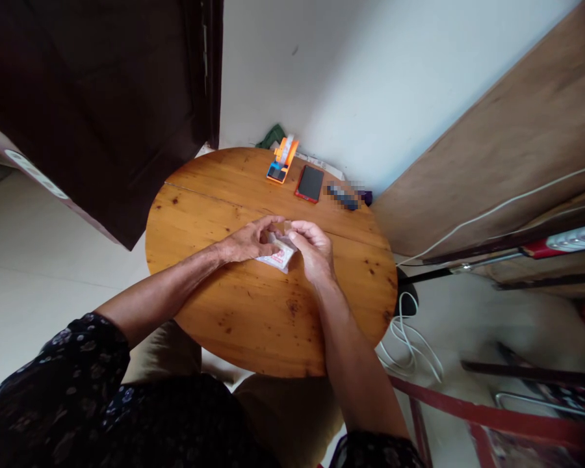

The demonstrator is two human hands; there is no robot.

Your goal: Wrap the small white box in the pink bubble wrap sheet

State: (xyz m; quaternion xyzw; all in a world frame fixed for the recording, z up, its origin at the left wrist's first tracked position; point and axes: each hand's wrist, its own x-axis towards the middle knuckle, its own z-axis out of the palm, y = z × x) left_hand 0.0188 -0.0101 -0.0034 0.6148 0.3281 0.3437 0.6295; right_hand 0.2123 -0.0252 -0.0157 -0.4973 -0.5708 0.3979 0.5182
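A small white packet with red print [279, 255] lies on the wooden table in front of me. My left hand [253, 239] curls over its left side, the thumb resting on the top. At the packet's far right, my right hand [316, 246] is closed, thumb and forefinger pinched on a small translucent brownish strip [287, 226] that looks like tape. The left fingertips reach up to this strip too. Part of the packet is hidden beneath my left hand.
Toward the back of the round table [253, 318] stand an orange and blue tape dispenser [283, 160], a red-edged phone [310, 183] and a blurred dark object [342, 195]. The wall rises just behind. White cable [409, 344] loops on the floor at right.
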